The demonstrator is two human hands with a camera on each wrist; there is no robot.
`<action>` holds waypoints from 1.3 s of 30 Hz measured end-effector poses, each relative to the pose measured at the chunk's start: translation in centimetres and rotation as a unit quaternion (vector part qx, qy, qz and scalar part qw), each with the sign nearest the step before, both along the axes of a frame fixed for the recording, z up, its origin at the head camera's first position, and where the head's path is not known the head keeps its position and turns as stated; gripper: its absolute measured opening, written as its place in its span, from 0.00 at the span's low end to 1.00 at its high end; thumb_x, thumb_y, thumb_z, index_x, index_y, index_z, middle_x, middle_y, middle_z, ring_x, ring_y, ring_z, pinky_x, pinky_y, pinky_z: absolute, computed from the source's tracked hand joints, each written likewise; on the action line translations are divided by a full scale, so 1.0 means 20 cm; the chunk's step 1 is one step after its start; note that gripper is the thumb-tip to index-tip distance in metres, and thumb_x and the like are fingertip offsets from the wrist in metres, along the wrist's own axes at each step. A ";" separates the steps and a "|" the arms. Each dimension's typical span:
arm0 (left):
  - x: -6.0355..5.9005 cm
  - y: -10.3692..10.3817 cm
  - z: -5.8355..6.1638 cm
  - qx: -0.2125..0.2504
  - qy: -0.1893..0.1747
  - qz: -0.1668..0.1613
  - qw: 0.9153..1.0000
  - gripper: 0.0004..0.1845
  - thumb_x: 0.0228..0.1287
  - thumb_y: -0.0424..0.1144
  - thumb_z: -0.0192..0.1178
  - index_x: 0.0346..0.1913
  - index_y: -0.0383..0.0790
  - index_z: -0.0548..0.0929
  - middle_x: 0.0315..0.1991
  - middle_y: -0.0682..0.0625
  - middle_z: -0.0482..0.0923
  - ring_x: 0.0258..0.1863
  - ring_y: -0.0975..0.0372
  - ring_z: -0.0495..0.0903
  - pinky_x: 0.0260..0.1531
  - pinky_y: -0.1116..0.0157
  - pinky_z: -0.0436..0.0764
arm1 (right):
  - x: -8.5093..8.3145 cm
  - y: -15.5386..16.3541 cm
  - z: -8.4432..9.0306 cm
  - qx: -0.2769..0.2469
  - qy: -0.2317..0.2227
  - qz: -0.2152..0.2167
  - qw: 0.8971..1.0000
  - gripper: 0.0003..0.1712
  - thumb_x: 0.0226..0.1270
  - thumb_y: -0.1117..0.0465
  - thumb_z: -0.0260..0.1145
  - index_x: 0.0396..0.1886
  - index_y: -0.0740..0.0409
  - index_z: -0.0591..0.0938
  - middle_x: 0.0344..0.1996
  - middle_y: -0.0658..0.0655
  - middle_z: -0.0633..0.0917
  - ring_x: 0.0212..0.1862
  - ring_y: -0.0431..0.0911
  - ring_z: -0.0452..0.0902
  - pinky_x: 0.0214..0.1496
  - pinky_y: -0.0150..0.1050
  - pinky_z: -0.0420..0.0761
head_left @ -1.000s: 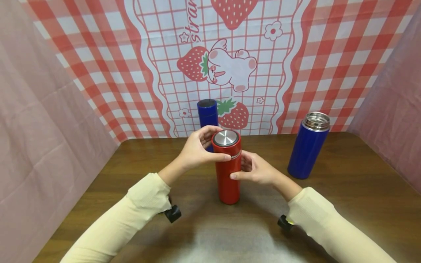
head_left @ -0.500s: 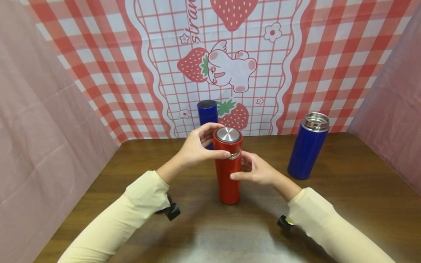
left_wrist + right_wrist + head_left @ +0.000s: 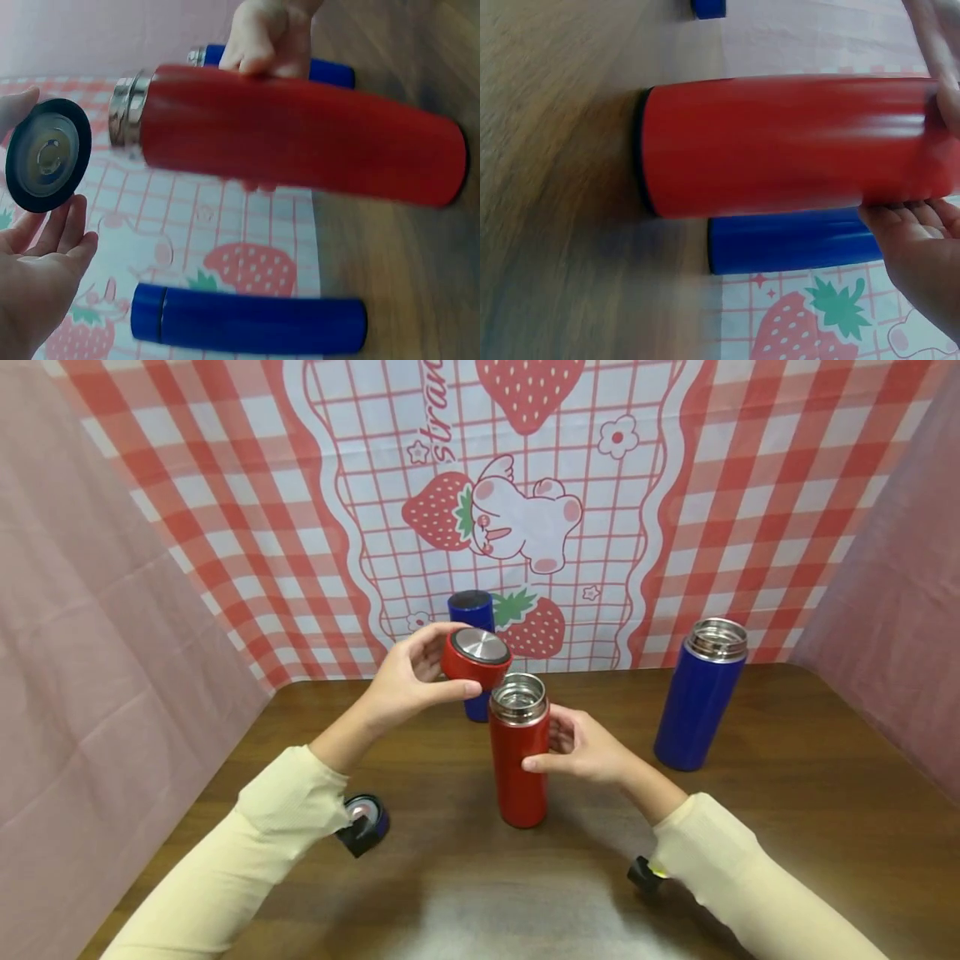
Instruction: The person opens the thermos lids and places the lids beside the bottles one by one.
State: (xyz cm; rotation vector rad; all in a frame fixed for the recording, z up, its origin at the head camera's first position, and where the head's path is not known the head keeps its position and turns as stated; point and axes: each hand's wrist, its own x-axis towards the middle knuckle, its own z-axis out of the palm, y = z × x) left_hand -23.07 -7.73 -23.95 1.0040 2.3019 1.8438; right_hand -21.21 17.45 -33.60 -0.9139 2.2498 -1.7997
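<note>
Head view: left hand (image 3: 405, 681) pinches red lid (image 3: 475, 657) up-left of upright red flask (image 3: 519, 750); right hand (image 3: 581, 748) clasps its body, mouth open upward.

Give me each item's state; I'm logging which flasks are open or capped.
Red flask: upright, uncapped, held by the right hand.
Red lid: off, gripped by the left hand.
Right blue flask: upright, uncapped.
Rear blue flask: upright, capped.
Blue lid: lying on the table.
</note>
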 end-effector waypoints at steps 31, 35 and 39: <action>-0.19 -0.44 -0.31 -0.429 0.057 0.111 0.895 0.34 0.43 0.52 0.73 0.51 0.34 0.80 0.38 0.44 0.82 0.39 0.56 0.78 0.39 0.63 0.77 | 0.08 0.35 0.21 0.112 0.007 -0.210 0.971 0.39 0.55 0.62 0.74 0.65 0.65 0.68 0.57 0.64 0.78 0.48 0.22 0.75 0.51 0.18 0.76; -0.22 -0.47 -0.36 -0.452 0.052 0.113 0.883 0.34 0.44 0.52 0.73 0.51 0.31 0.79 0.37 0.42 0.81 0.35 0.58 0.78 0.35 0.65 0.77 | 0.07 0.36 0.20 0.102 0.007 -0.223 0.969 0.39 0.57 0.62 0.72 0.66 0.65 0.66 0.60 0.66 0.76 0.49 0.22 0.74 0.50 0.18 0.76; -0.25 -0.51 -0.40 -0.473 0.063 0.121 0.870 0.34 0.42 0.51 0.74 0.48 0.28 0.80 0.35 0.41 0.81 0.34 0.57 0.78 0.35 0.63 0.78 | 0.06 0.37 0.18 0.090 0.015 -0.240 0.967 0.36 0.58 0.62 0.71 0.63 0.67 0.67 0.53 0.55 0.79 0.47 0.22 0.75 0.48 0.19 0.78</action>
